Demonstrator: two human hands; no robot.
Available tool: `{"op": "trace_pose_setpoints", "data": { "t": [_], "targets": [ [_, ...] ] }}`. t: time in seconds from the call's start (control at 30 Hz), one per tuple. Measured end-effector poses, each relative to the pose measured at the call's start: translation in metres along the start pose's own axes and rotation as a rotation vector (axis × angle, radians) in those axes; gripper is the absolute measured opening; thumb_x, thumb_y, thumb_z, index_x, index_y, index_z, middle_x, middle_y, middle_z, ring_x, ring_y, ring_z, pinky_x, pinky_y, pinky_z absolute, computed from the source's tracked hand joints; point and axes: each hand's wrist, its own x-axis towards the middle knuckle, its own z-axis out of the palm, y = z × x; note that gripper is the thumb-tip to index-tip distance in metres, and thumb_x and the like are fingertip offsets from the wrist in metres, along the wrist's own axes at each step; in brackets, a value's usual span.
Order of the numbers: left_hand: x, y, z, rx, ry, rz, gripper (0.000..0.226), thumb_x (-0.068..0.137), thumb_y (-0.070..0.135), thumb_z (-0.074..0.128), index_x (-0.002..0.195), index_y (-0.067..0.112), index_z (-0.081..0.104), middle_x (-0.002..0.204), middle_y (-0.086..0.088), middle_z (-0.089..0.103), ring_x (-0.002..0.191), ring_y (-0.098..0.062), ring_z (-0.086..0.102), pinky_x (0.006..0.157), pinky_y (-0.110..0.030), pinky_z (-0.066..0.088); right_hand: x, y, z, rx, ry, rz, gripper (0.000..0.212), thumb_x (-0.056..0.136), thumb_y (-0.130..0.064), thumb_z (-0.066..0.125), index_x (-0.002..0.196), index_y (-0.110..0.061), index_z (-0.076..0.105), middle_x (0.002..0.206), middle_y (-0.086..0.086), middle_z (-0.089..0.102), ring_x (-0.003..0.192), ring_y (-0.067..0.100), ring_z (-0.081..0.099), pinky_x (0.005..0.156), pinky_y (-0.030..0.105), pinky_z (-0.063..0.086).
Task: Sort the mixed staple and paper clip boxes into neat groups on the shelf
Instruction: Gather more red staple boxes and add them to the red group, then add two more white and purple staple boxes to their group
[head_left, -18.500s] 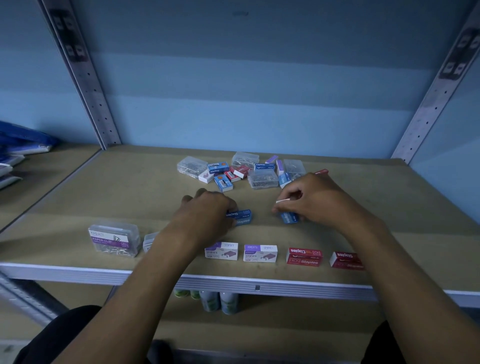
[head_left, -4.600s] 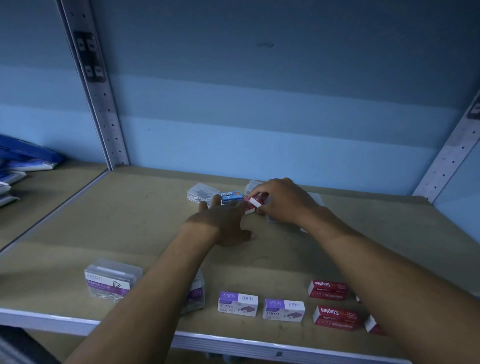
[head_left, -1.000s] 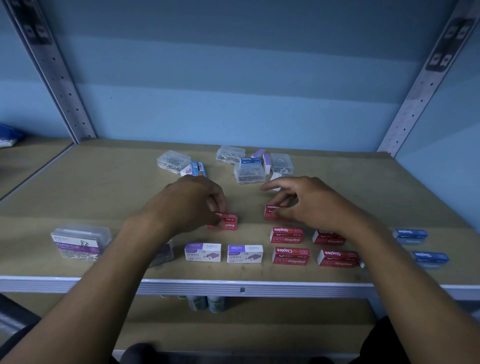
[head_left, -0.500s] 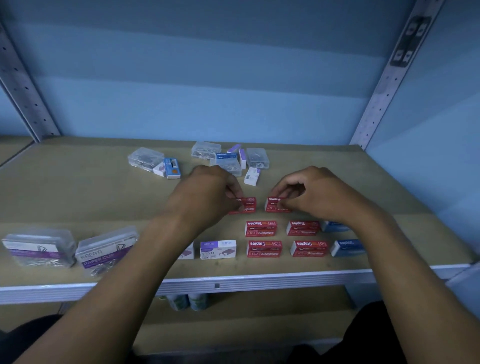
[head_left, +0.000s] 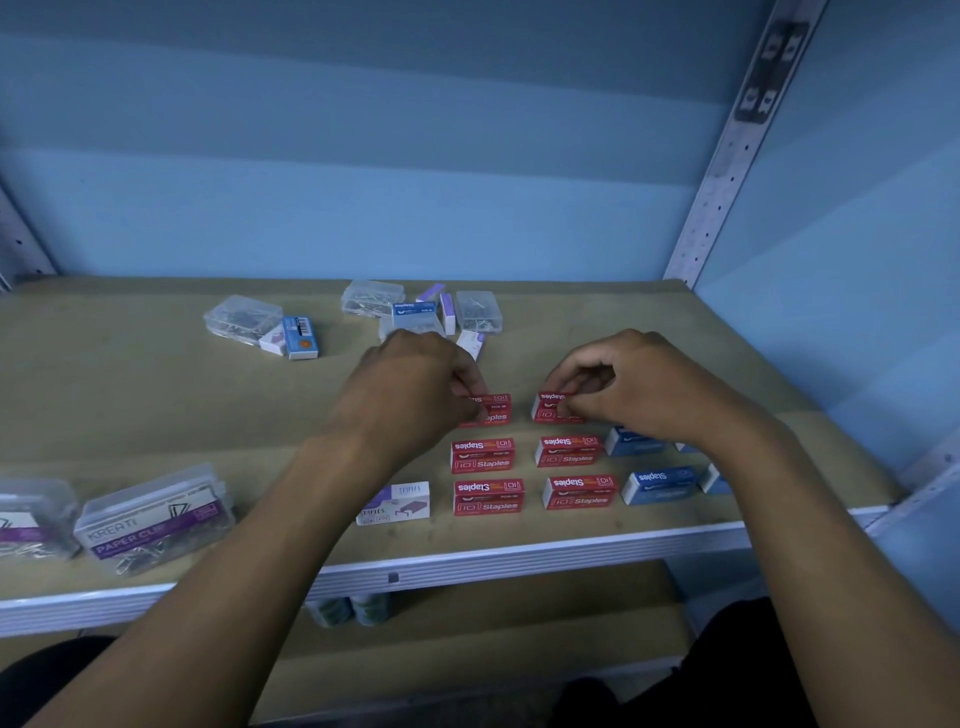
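We are setting two red staple boxes down on the shelf (head_left: 156, 405) as a third row behind the red group: our left hand (head_left: 415, 395) is pinching the left red staple box (head_left: 493, 410) by its left end between thumb and curled fingers, and our right hand (head_left: 639, 389) is pinching the right red staple box (head_left: 550, 408) with its fingers curled over the box's right half. To do this well, we judge that we should be squaring each box with the one just in front of it, keeping the same gap as between the four red boxes (head_left: 530, 475) already lined up in two rows, and letting go only once the labels are facing the same way. Beside that block on the right, the blue staple boxes (head_left: 657, 483) are sitting in their own rows, partly hidden by our right forearm. A white and purple staple box (head_left: 402, 501) is lying just left of the red front row, with our left forearm crossing in front of it. Two clear paper clip boxes (head_left: 150, 519) are resting near the front left edge. At the back, the unsorted pile (head_left: 421, 312) of clear cases and small boxes is waiting, along with a clear case (head_left: 241, 318) and a blue box (head_left: 301, 338) touching it, well apart from the sorted groups; nothing is blocking the spot we are filling.
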Motion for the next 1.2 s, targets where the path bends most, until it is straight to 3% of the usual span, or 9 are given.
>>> {"op": "trace_pose_setpoints", "data": {
  "t": [0.33,0.67,1.03,1.2],
  "targets": [
    [0.002,-0.002,0.007,0.035,-0.004,0.008,0.013,0.077,0.038,0.078,0.088,0.033,0.075,0.092,0.015,0.07,0.095,-0.011,0.058,0.086,-0.036,0.05,0.001,0.002,0.0,-0.001,-0.033,0.006,0.021,0.083,-0.012,0.079,0.096,-0.029,0.08,0.086,-0.017,0.077,0.08,-0.006,0.07,0.069,0.006,0.051],
    [0.002,-0.005,0.011,0.052,-0.002,0.027,0.014,0.078,0.038,0.078,0.092,0.033,0.075,0.093,0.016,0.069,0.095,-0.01,0.056,0.085,-0.034,0.051,0.002,0.005,0.004,0.001,-0.07,0.044,0.019,0.081,-0.017,0.083,0.094,-0.03,0.079,0.086,-0.017,0.077,0.081,-0.004,0.071,0.078,0.019,0.058],
    [0.0,-0.009,0.005,-0.117,0.004,-0.05,0.017,0.079,0.045,0.072,0.087,0.03,0.074,0.089,0.015,0.069,0.087,-0.002,0.062,0.078,-0.024,0.05,0.008,0.006,0.006,-0.026,0.027,0.026,0.01,0.089,-0.04,0.071,0.098,-0.041,0.076,0.094,-0.026,0.072,0.088,-0.014,0.063,0.068,0.006,0.046],
    [0.01,-0.019,0.003,-0.032,-0.001,-0.076,0.03,0.085,0.053,0.064,0.104,0.031,0.07,0.112,0.011,0.067,0.106,-0.012,0.056,0.086,-0.029,0.048,0.019,0.004,0.014,-0.032,0.038,0.017,0.011,0.091,-0.038,0.07,0.1,-0.04,0.076,0.098,-0.026,0.071,0.089,-0.012,0.062,0.071,0.008,0.045]
  ]
}}
